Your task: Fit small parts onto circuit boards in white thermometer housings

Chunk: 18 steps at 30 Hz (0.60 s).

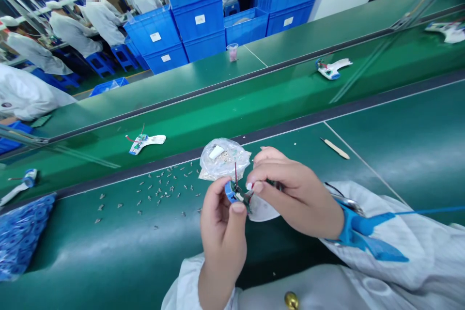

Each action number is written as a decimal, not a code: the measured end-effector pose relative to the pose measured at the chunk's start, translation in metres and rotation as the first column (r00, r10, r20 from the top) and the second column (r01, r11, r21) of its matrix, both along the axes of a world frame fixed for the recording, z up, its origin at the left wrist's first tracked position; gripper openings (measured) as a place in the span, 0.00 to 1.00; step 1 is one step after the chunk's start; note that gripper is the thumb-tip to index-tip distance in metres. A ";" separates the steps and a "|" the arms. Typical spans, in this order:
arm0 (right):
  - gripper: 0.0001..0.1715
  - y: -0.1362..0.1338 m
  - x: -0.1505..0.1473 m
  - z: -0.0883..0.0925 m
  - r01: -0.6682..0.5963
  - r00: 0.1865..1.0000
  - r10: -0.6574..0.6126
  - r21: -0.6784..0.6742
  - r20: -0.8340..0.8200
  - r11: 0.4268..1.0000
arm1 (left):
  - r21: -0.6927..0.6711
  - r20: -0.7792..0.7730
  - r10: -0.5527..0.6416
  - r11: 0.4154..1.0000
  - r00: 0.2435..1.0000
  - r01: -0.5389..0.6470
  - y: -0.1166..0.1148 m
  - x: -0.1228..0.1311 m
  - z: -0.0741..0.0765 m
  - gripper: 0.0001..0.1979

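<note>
Between my two hands is a small device with a blue rim, a green circuit board and a white shell [262,209]. My left hand [224,232] grips its blue end [229,192] between thumb and fingers. With thumb and forefinger pinched, my right hand [290,186] holds a small white connector [249,186] over the board. A dark red wire [236,172] stands up from the board. Just behind the hands lies a clear plastic bag [218,162] of small parts. Many small metal pieces [160,189] are scattered on the green table to the left.
A green conveyor [218,111] carries similar white devices [147,141]. A wooden-handled tool [336,148] lies at the right, a bag of blue parts [25,237] at the far left. Beyond stand a plastic cup [232,52], stacked blue crates [199,19] and seated people in white.
</note>
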State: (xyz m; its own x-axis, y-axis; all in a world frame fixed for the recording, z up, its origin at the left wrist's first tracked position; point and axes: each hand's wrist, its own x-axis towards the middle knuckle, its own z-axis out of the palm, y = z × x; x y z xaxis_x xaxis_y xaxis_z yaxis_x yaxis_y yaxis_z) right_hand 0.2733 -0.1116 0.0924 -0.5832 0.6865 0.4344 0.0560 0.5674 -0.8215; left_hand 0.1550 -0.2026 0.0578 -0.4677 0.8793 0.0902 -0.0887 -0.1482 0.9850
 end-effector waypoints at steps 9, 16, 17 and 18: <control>0.12 0.009 0.007 0.019 -0.203 0.976 0.193 0.099 0.105 0.974 | 0.047 -0.086 -0.107 0.993 0.991 0.111 -0.006 0.003 0.007 0.14; 0.14 0.008 0.007 0.027 -0.237 0.961 0.218 0.101 0.171 0.966 | 0.037 -0.044 -0.140 0.989 0.989 0.142 -0.007 0.000 0.007 0.14; 0.13 0.008 0.007 0.028 -0.234 0.960 0.214 0.102 0.180 0.967 | 0.033 -0.051 -0.142 0.989 0.989 0.144 -0.007 -0.001 0.008 0.14; 0.13 0.008 0.008 0.028 -0.233 0.959 0.212 0.102 0.187 0.967 | 0.029 -0.050 -0.148 0.988 0.988 0.150 -0.007 -0.001 0.008 0.14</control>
